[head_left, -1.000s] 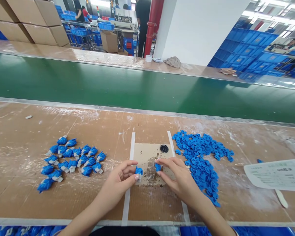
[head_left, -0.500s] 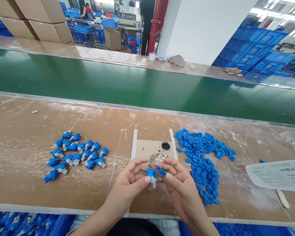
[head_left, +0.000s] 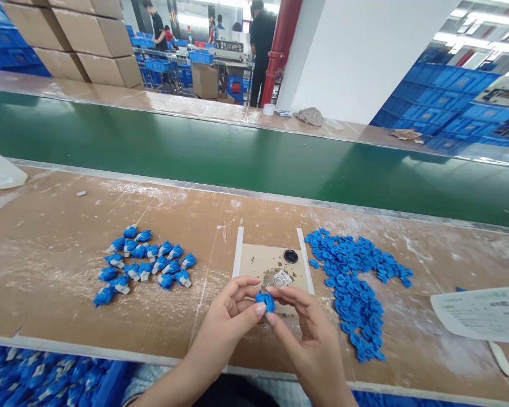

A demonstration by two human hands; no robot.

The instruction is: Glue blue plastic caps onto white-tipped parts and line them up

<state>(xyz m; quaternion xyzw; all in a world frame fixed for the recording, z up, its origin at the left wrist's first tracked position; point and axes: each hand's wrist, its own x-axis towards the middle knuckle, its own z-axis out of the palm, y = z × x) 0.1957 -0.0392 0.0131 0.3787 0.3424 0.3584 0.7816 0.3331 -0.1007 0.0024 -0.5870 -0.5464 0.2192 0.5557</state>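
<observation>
My left hand [head_left: 224,325] pinches a small blue plastic part [head_left: 265,301] between thumb and fingers, over the cardboard patch. Closed on the right side of the same part is my right hand [head_left: 311,328], thumb and fingertips pressed against it. The white stem of the part is hidden by my fingers. Just beyond them, a clear piece [head_left: 280,278] lies on the stained cardboard [head_left: 254,257], with a black round cap [head_left: 290,256] near it. Loose flat blue pieces [head_left: 358,305] form a pile to the right. Several blue-and-white parts [head_left: 144,260] sit at left.
A green conveyor belt [head_left: 237,152] runs across behind the table. White tape strips [head_left: 238,251] flank the cardboard. Below the front edge is a blue bin [head_left: 114,384] of blue-and-white parts. A printed white sheet [head_left: 479,314] extends in from the right. People stand in the background.
The flat blue piece in my right hand has come against the blue-and-white part in my left. Both hands now meet on it. The view has tilted up slightly and turned left.
</observation>
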